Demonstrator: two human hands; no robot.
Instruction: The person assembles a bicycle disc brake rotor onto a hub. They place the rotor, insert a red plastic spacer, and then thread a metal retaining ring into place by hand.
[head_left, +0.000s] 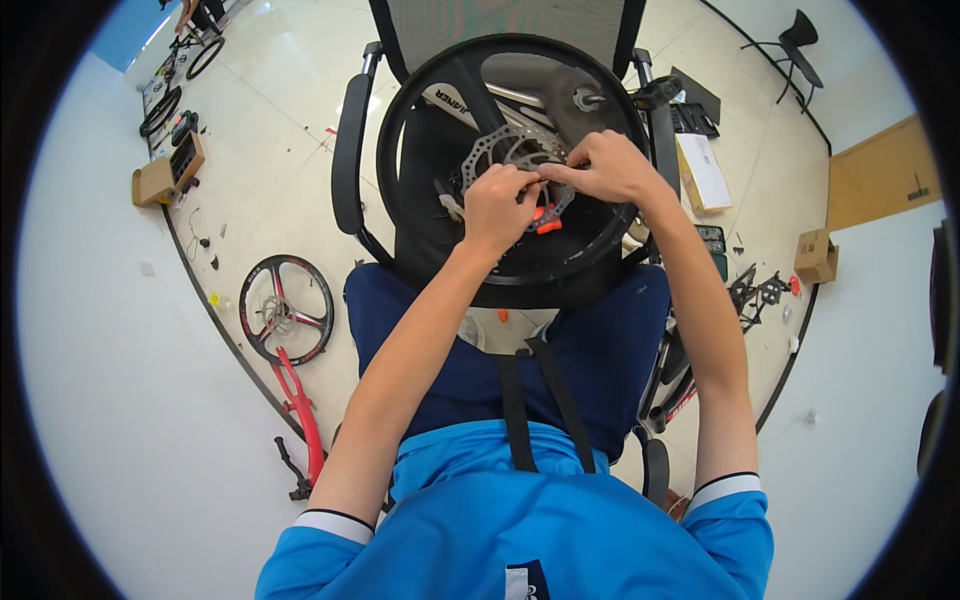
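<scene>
A black spoked bicycle wheel (pixel 391 150) lies flat on the seat of an office chair (pixel 349 160) in front of me. A silver brake disc (pixel 490 150) sits at its middle. Over the disc my left hand (pixel 497 208) is closed in a pinch. My right hand (pixel 612 168) meets it from the right, its thumb and forefinger pressed together at the same spot. Whatever lies between the fingertips is too small to make out. Just beneath the hands, an orange-red piece (pixel 547 218) shows inside the wheel. White and silver parts (pixel 450 103) show through the wheel's far side.
On the floor at left lie a wheel with red spokes (pixel 287 310) and a red frame (pixel 300 405). An open cardboard box (pixel 155 181) stands farther off. A white-topped box (pixel 704 172), an open tool case (pixel 711 239) and black parts (pixel 757 292) lie to the right.
</scene>
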